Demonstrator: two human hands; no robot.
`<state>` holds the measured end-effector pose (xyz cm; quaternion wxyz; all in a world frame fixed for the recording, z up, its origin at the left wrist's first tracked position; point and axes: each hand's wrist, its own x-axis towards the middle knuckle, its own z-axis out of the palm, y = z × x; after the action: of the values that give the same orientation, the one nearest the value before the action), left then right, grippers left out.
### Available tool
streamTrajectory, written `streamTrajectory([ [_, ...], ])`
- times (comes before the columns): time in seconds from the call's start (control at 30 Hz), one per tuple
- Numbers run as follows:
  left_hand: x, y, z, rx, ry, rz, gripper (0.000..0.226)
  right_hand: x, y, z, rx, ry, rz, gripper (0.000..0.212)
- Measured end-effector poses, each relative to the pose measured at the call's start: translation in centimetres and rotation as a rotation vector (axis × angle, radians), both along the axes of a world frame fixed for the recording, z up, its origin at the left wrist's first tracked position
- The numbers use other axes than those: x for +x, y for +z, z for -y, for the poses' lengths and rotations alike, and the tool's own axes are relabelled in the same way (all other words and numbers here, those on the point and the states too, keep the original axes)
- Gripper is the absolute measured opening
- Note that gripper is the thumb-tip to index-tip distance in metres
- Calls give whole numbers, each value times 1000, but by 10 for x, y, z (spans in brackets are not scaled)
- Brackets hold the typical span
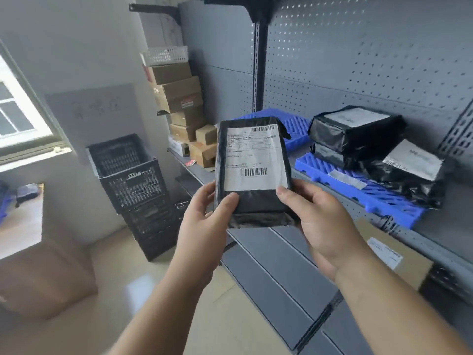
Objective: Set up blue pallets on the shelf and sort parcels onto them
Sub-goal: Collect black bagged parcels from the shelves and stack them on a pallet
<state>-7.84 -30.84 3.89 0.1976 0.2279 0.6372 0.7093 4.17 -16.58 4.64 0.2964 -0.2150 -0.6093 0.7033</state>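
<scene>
Head view: black parcel (252,172) between both hands' thumbs and fingers.

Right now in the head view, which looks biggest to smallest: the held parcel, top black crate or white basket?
1. held parcel, but it's nearest the camera, so unsure.
2. top black crate, nearly as big.
3. white basket, clearly smallest.

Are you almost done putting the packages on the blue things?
Partly. Done: a near pallet and a far pallet lie on the shelf, and black parcels sit on the near one. In hand: the left hand and right hand grip a labelled parcel. Left: placing it; the far pallet looks bare where visible.
</scene>
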Motion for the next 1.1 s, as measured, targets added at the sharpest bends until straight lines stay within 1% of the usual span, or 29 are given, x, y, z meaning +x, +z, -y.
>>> streamTrajectory([
  [0.07,-4,9,-33,-2,-50,-28,43,5,6,-27,-10,-42,-25,28],
  [0.13,-6,17,-67,-7,-89,-47,40,10,13,-54,-20,-93,-45,32],
  [0.2,-5,23,-98,-14,-122,-57,49,15,18,-79,-11,-135,-64,34],
  [0.27,-3,26,-126,-7,-155,-69,52,21,21,-102,9,-167,-70,35],
  [0.43,5,28,-187,16,-264,-78,47,41,26,-144,80,-293,-61,33],
  [0.47,7,30,-199,17,-292,-84,49,46,28,-151,104,-329,-51,31],
  [0.57,11,32,-238,25,-375,-113,64,59,32,-171,177,-450,-23,27],
  [0.6,13,32,-250,28,-409,-132,63,63,32,-178,186,-490,-33,27],
  [0.7,19,34,-282,40,-519,-197,43,72,33,-195,191,-637,-53,24],
  [0.73,20,35,-291,38,-561,-210,40,73,33,-199,190,-685,-51,24],
  [0.87,23,36,-319,37,-717,-238,39,80,30,-210,169,-837,-9,24],
  [0.97,24,34,-335,35,-813,-262,26,86,24,-214,140,-919,7,26],
  [1.03,26,32,-341,14,-874,-264,22,87,21,-214,130,-988,21,25],
  [1.1,29,31,-343,-19,-920,-294,24,89,17,-213,120,-1037,50,23],
])
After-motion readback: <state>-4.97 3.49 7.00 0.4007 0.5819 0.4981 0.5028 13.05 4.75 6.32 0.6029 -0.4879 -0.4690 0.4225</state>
